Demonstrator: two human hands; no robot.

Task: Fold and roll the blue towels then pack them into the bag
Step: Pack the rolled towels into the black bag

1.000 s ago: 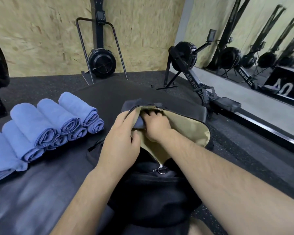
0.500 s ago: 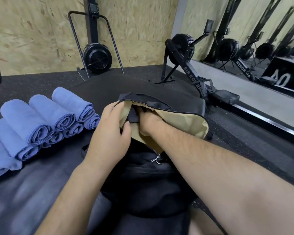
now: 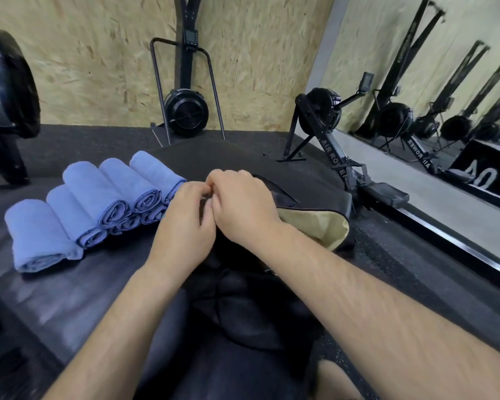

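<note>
Both hands [image 3: 214, 217] pinch the bag [image 3: 318, 202] beside rolled towels [image 3: 110, 197].

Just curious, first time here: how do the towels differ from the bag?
The towels are blue; the bag is black with a tan lining. The towels are rolled and stacked in two layers; the bag lies slack, its lining showing. Both rest on the dark mat.

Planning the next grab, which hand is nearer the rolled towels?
Left. The left hand sits just beside the rolled towels; the right hand is farther off, at the bag.
</note>
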